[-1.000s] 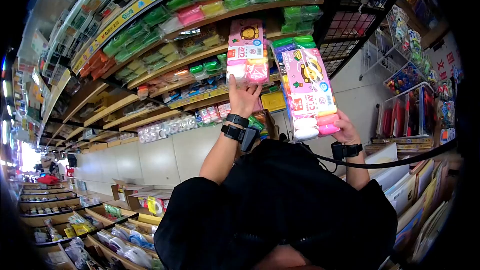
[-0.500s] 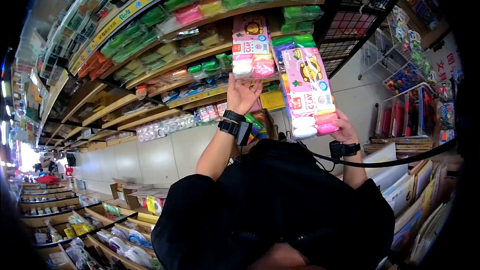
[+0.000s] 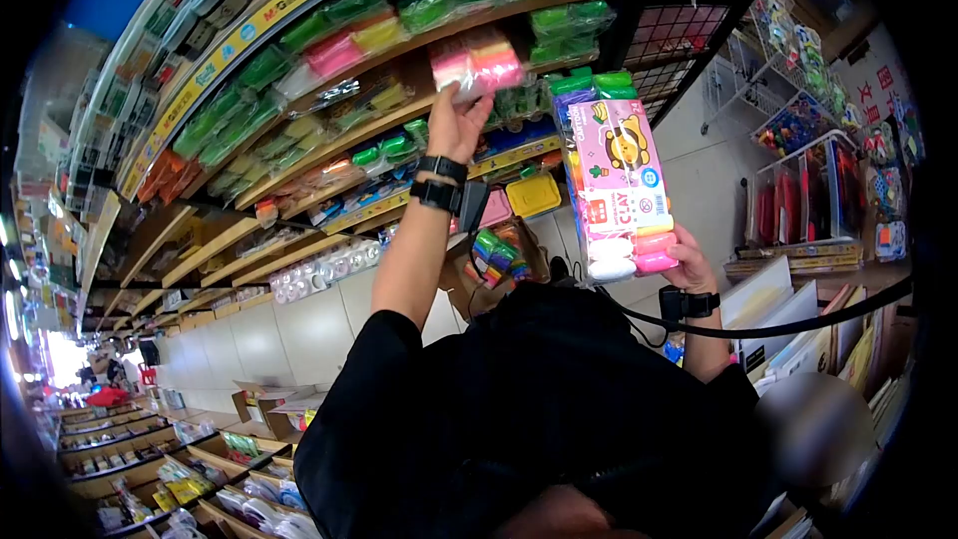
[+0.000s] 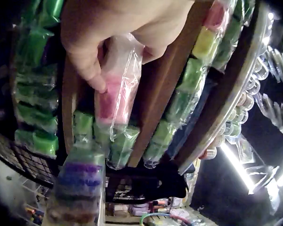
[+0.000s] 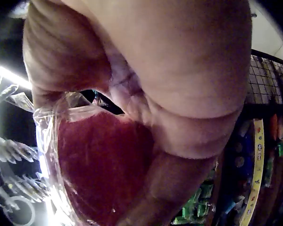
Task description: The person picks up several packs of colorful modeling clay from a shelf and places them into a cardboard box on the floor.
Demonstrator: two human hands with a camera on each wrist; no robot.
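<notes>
In the head view my left hand [image 3: 457,130] pinches the near end of a small clear-wrapped pack of modelling clay [image 3: 481,62], pink, white and yellow. That pack lies partway into a wooden shelf compartment, its far part hidden under the board above. The left wrist view shows the thumb and fingers on either side of its wrapped end [image 4: 117,101], with green packs right beyond it. My right hand [image 3: 691,262] grips the lower right corner of a larger clay pack [image 3: 614,155] with a pink cartoon label. Up close in the right wrist view, fingers wrap around its red-looking end [image 5: 101,165].
Green clay packs [image 3: 439,8] fill the shelf levels around the left hand. A black wire mesh rack [image 3: 674,45] stands right of the shelf. Below, an open cardboard box [image 3: 461,274] holds colourful packs on the floor. A black cable [image 3: 788,327] crosses beside the right forearm.
My left hand has moved up and forward with the small clay pack, carrying it from in front of the shelf into a compartment. The right hand keeps the larger pack nearly still.
</notes>
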